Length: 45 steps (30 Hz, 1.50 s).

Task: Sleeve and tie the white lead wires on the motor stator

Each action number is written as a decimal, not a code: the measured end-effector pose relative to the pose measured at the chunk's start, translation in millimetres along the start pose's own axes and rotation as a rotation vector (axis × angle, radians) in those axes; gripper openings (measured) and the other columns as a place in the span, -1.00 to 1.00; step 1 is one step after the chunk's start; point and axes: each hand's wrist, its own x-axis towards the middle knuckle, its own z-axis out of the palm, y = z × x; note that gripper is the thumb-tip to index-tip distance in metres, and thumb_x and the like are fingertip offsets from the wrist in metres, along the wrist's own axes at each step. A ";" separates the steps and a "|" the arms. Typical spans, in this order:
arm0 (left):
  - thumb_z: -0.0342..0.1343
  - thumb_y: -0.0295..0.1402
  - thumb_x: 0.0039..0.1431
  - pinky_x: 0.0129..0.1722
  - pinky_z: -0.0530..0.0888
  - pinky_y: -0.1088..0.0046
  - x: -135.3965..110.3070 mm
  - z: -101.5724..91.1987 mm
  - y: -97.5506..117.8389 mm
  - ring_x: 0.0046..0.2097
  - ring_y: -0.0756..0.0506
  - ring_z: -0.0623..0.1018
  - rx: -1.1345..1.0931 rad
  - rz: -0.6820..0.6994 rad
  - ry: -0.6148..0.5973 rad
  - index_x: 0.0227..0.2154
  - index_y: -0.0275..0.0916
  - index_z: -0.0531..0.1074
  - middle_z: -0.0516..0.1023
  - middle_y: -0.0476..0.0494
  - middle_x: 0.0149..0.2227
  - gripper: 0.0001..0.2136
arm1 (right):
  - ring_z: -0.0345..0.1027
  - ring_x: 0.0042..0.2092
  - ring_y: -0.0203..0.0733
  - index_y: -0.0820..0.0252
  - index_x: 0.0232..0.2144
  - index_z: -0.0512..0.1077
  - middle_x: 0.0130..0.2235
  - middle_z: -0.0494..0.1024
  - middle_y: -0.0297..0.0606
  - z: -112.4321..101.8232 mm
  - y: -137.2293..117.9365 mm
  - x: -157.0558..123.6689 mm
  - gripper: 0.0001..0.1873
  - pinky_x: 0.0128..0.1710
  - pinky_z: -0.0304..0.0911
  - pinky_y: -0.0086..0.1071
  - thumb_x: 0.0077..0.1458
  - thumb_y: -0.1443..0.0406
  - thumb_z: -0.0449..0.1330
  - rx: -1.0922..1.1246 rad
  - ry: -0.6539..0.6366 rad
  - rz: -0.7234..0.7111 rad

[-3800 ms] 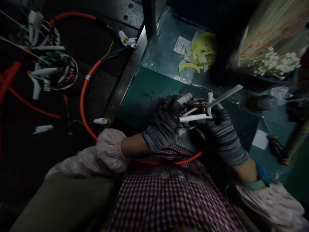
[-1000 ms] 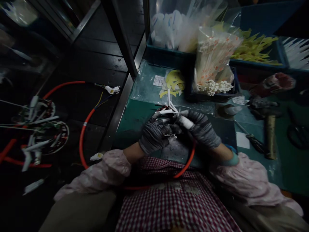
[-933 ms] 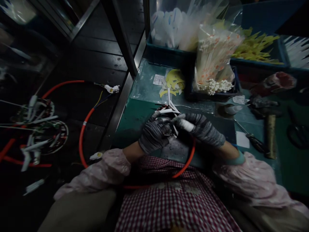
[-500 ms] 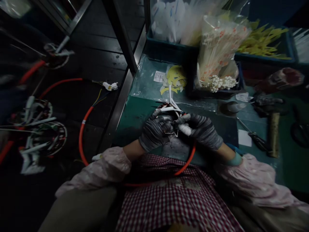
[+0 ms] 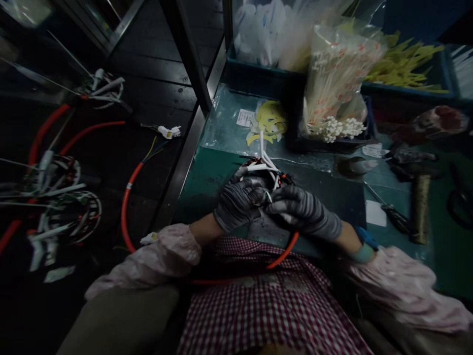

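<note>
Ringed with white sleeves and dark wires, a motor stator (image 5: pixel 273 170) rests on the green bench in front of me. My left hand (image 5: pixel 240 202), in a grey striped glove, is closed around its near left rim. Gloved the same way, my right hand (image 5: pixel 299 207) is closed at the near right side, fingertips pinched by a thin white tie (image 5: pixel 267 196) that shows between the hands. The fingers hide the tie's ends. An orange cable (image 5: pixel 286 254) curves from under my right hand across my lap.
Beyond the stator, a bag of white cable ties (image 5: pixel 332 84) stands in a dark tray. Yellow cut pieces (image 5: pixel 271 121) lie on plastic. A screwdriver (image 5: pixel 391 212) and hammer (image 5: pixel 420 207) lie to the right. Left of the metal edge are more wired stators (image 5: pixel 74 212) and a white connector (image 5: pixel 169 131).
My right hand has turned over and moved slightly down, and the thin white tie shows more clearly. My left hand keeps its hold. At far left, the upper stator and its cable have shifted.
</note>
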 end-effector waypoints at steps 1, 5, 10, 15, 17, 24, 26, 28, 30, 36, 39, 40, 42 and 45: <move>0.27 -0.13 0.39 0.52 0.34 -0.14 1.5 -1.4 0.5 0.02 -0.21 0.72 -0.014 0.012 0.013 -0.08 -0.12 0.60 0.73 -0.12 -0.04 -0.79 | 0.63 -0.21 -0.09 0.02 -0.21 0.66 -0.20 0.75 -0.24 1.6 2.1 -2.3 -0.78 -0.11 0.57 -0.20 0.27 0.05 0.41 -0.016 0.021 0.041; 0.22 -0.22 0.41 0.53 0.34 -0.12 8.1 -5.1 3.6 -0.03 -0.18 0.73 -0.045 0.035 0.050 -0.10 -0.13 0.58 0.73 -0.10 -0.08 -0.85 | 0.62 -0.21 -0.09 0.00 -0.15 0.65 -0.21 0.75 -0.28 2.8 -1.3 -14.9 -0.79 -0.13 0.56 -0.20 0.31 0.05 0.38 -0.037 0.071 0.127; 0.21 -0.23 0.39 0.54 0.34 -0.13 11.3 -3.2 4.4 -0.01 -0.19 0.74 -0.009 -0.028 -0.027 -0.18 -0.10 0.60 0.75 -0.07 -0.11 -0.88 | 0.63 -0.19 -0.08 -0.07 -0.19 0.69 -0.21 0.75 -0.32 6.8 -21.0 -6.6 -0.77 -0.09 0.59 -0.20 0.38 0.07 0.24 -0.081 -0.068 0.018; 0.29 -0.24 0.34 0.54 0.30 -0.26 8.0 -6.4 -3.3 0.08 -0.26 0.73 -0.057 0.009 -0.121 -0.16 -0.03 0.65 0.74 -0.08 -0.03 -0.91 | 0.56 -0.02 0.11 -0.03 -0.17 0.63 -0.09 0.69 -0.12 16.7 -11.4 45.6 -0.75 0.16 0.49 0.06 0.39 0.10 0.16 -0.315 0.256 0.053; 0.29 -0.24 0.35 0.53 0.28 -0.28 5.2 -8.8 -6.9 0.11 -0.26 0.71 -0.037 0.070 -0.130 -0.11 0.00 0.65 0.74 -0.06 -0.01 -0.90 | 0.53 0.01 0.12 -0.02 -0.11 0.59 -0.07 0.65 -0.08 12.2 -4.2 57.2 -0.74 0.20 0.45 0.08 0.42 0.12 0.11 -0.332 0.339 0.025; 0.39 0.01 0.28 0.44 0.14 -0.51 -0.8 -43.7 -28.2 0.24 -0.40 0.57 0.171 0.173 -0.009 0.07 0.10 0.57 0.71 -0.07 0.17 -0.64 | 0.51 0.05 0.14 0.19 0.22 0.49 0.08 0.61 0.04 -5.3 18.5 42.6 -0.48 0.13 0.49 0.08 0.33 0.06 0.27 -0.458 0.341 0.090; 0.41 0.01 0.26 0.43 0.12 -0.51 1.2 -59.6 -38.4 0.26 -0.42 0.54 0.232 0.223 0.011 -0.02 0.07 0.59 0.70 -0.08 0.18 -0.68 | 0.53 -0.04 0.08 0.22 0.20 0.55 0.04 0.64 0.04 -7.4 23.8 53.8 -0.52 0.04 0.52 0.01 0.34 0.12 0.27 -0.495 0.146 0.091; 0.42 -0.08 0.28 0.44 0.18 -0.45 4.2 -71.3 -47.9 0.31 -0.40 0.52 0.249 0.294 -0.029 -0.09 0.04 0.59 0.70 -0.05 0.18 -0.77 | 0.53 -0.10 0.00 0.21 0.15 0.61 -0.01 0.67 -0.04 -9.4 25.1 73.1 -0.56 -0.02 0.53 -0.08 0.28 0.20 0.34 -0.527 0.042 0.036; 0.39 -0.17 0.32 0.45 0.30 -0.30 6.9 -76.5 -54.1 0.31 -0.33 0.55 0.210 0.378 -0.094 -0.09 0.04 0.59 0.72 -0.01 0.13 -0.83 | 0.54 -0.14 -0.09 0.11 0.11 0.65 -0.08 0.70 -0.18 -10.6 21.9 89.9 -0.57 -0.04 0.53 -0.19 0.19 0.24 0.43 -0.533 0.003 -0.024; 0.41 -0.31 0.28 0.09 0.72 0.11 4.6 -61.3 -41.7 0.12 -0.29 0.70 0.088 0.234 -0.113 -0.18 -0.14 0.59 0.77 -0.13 -0.16 -0.87 | 0.49 0.13 0.13 0.03 0.18 0.61 0.15 0.61 -0.04 -29.4 2.5 63.3 -0.56 0.19 0.44 0.06 0.29 0.16 0.40 -0.671 0.386 -0.044; 0.36 -0.27 0.31 -0.01 0.76 0.02 0.5 -44.5 -24.4 -0.07 -0.30 0.75 0.133 0.151 -0.002 -0.25 -0.17 0.56 0.73 -0.10 -0.34 -0.87 | 0.31 0.28 0.34 0.03 -0.02 0.66 0.15 0.58 0.04 -56.0 -0.6 42.3 -0.77 0.36 0.14 0.38 0.35 0.12 0.33 -0.822 0.685 0.006; 0.35 -0.22 0.33 -0.03 0.76 -0.02 -0.9 -39.1 -19.4 -0.13 -0.30 0.75 0.156 0.128 0.035 -0.25 -0.16 0.55 0.72 -0.11 -0.34 -0.85 | 0.26 0.32 0.37 0.03 -0.06 0.66 0.18 0.57 0.02 -63.8 -0.3 40.9 -0.80 0.38 0.05 0.42 0.35 0.13 0.34 -0.869 0.729 0.016; 0.34 -0.17 0.35 -0.03 0.75 -0.04 -3.5 -30.6 -12.8 -0.19 -0.28 0.74 0.186 0.090 0.069 -0.21 -0.15 0.54 0.73 -0.11 -0.33 -0.82 | 0.22 0.36 0.36 0.02 -0.05 0.64 0.23 0.57 -0.04 -74.7 1.7 45.5 -0.80 0.40 0.00 0.41 0.34 0.13 0.35 -0.943 0.770 0.029; 0.37 -0.18 0.35 0.04 0.73 0.04 -5.4 -26.2 -11.3 -0.13 -0.23 0.75 0.198 0.109 0.066 -0.14 -0.16 0.53 0.74 -0.07 -0.29 -0.79 | 0.23 0.34 0.31 0.01 0.08 0.57 0.25 0.56 -0.05 -80.4 7.1 58.4 -0.68 0.38 0.01 0.37 0.31 0.16 0.38 -0.957 0.827 0.068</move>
